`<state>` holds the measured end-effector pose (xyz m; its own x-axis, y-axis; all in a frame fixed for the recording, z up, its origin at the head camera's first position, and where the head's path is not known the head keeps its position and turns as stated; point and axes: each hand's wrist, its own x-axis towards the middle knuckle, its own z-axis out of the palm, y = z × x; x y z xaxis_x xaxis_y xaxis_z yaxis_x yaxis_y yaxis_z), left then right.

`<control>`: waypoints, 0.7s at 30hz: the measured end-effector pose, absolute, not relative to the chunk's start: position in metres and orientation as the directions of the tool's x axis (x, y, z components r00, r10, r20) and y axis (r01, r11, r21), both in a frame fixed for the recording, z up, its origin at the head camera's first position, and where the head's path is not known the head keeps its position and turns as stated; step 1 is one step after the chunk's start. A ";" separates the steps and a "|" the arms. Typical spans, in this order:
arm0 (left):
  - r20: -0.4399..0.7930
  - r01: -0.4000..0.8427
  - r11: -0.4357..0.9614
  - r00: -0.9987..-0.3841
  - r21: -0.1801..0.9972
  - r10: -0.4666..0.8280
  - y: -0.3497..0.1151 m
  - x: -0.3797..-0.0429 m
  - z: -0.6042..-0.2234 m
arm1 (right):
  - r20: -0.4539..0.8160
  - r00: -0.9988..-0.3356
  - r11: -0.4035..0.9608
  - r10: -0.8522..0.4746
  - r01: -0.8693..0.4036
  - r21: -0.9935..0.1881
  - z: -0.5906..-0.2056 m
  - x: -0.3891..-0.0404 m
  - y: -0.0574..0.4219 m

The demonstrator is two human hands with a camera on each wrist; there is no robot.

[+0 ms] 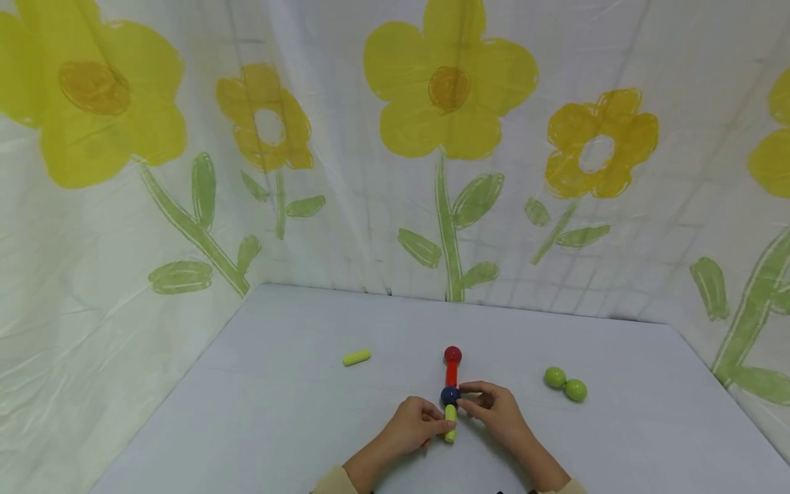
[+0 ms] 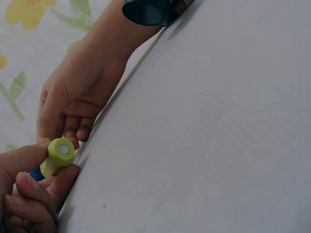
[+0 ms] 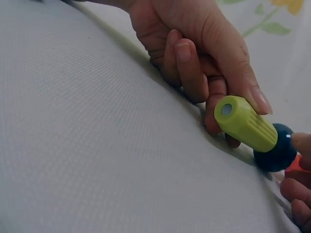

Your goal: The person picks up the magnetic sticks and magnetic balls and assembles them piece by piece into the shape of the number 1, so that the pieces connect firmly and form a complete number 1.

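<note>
My left hand [image 1: 410, 427] pinches a yellow-green magnetic rod [image 1: 450, 432] between thumb and finger. A round metal disc shows on the rod's near end in both wrist views. Its far end meets a blue ball [image 1: 450, 396], which my right hand [image 1: 498, 410] pinches from the right side. Beyond the ball, a red rod [image 1: 452, 374] runs on to a red ball [image 1: 452, 355], forming one straight line away from me. In the right wrist view the blue ball [image 3: 275, 150] is partly covered by the right fingertips [image 3: 302, 143].
Another yellow-green rod [image 1: 356, 357] lies on the white table [image 1: 278, 391], left of the line. Two green balls [image 1: 555, 377] sit side by side to the right. A white curtain with printed yellow flowers [image 1: 345, 226] stands behind the table's far edge.
</note>
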<state>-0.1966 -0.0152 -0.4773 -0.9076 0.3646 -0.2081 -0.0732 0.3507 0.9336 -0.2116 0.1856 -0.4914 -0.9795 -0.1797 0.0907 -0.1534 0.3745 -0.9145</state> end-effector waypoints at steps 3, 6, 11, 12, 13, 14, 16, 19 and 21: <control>-0.200 -0.068 0.343 -0.909 0.937 0.365 -0.015 -0.196 -0.478 | 0.089 -0.984 0.394 -0.157 -0.145 -0.907 -0.489 -0.211 0.188; -0.200 -0.069 0.345 -0.911 0.936 0.360 -0.015 -0.196 -0.477 | 0.072 -0.990 0.412 -0.120 -0.115 -0.904 -0.486 -0.210 0.191; -0.204 -0.073 0.353 -0.914 0.933 0.351 -0.015 -0.196 -0.476 | 0.058 -0.997 0.426 -0.054 -0.076 -0.901 -0.479 -0.210 0.196; -0.204 -0.073 0.354 -0.914 0.932 0.351 -0.014 -0.196 -0.476 | 0.060 -0.997 0.427 -0.050 -0.075 -0.901 -0.478 -0.210 0.197; -0.206 -0.074 0.357 -0.914 0.931 0.349 -0.014 -0.196 -0.476 | 0.060 -0.997 0.426 -0.049 -0.075 -0.901 -0.477 -0.210 0.198; -0.208 -0.075 0.360 -0.915 0.930 0.347 -0.014 -0.196 -0.476 | 0.059 -0.997 0.426 -0.049 -0.075 -0.901 -0.476 -0.210 0.198; -0.209 -0.075 0.362 -0.915 0.929 0.345 -0.014 -0.196 -0.476 | 0.059 -0.997 0.420 -0.056 -0.077 -0.904 -0.475 -0.210 0.199; -0.215 -0.080 0.369 -0.915 0.926 0.341 -0.014 -0.196 -0.475 | 0.057 -0.997 0.421 -0.045 -0.071 -0.904 -0.472 -0.211 0.201; -0.217 -0.082 0.371 -0.916 0.925 0.338 -0.014 -0.195 -0.475 | 0.054 -0.998 0.423 -0.023 -0.058 -0.904 -0.470 -0.211 0.203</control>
<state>-0.1954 -0.0140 -0.4752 -0.9156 0.3384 -0.2174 -0.0824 0.3712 0.9249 -0.2107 0.2030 -0.4703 -0.9983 -0.0228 0.0538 -0.0584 0.4231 -0.9042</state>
